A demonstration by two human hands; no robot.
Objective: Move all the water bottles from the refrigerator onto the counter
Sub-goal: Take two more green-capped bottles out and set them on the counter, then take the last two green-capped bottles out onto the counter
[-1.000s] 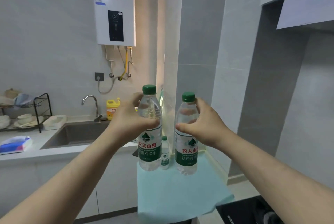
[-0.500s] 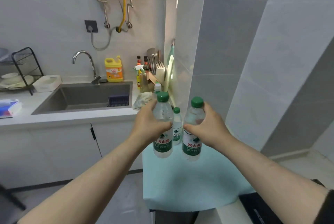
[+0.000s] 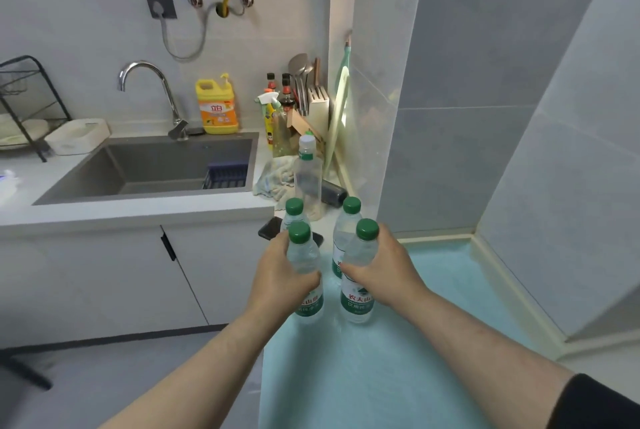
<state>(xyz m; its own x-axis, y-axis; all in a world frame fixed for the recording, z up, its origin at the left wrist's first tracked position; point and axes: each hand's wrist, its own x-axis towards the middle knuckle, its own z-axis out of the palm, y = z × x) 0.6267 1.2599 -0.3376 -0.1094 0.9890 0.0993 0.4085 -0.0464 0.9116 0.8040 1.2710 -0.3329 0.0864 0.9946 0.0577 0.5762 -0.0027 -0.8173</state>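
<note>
Centrally, a teal-covered desk (image 3: 433, 342) fills the lower middle and right, against the tiled wall. A grey sink (image 3: 156, 169) lies to its left. Both forearms reach in from the lower edge. The left hand (image 3: 280, 276) has its fingers (image 3: 310, 281) wrapped round the left bottle (image 3: 304, 255). The right hand (image 3: 384, 266) has its fingers (image 3: 349, 271) wrapped round the right bottle (image 3: 358, 304). Both bottles are upright, green-capped and side by side at the desk's left part. Whether their bases touch the surface cannot be told. Just behind them stand two more green-capped bottles, one at rear left (image 3: 294, 212) and one at rear right (image 3: 346, 231). A black phone (image 3: 270, 229) lies beside the rear left bottle.
</note>
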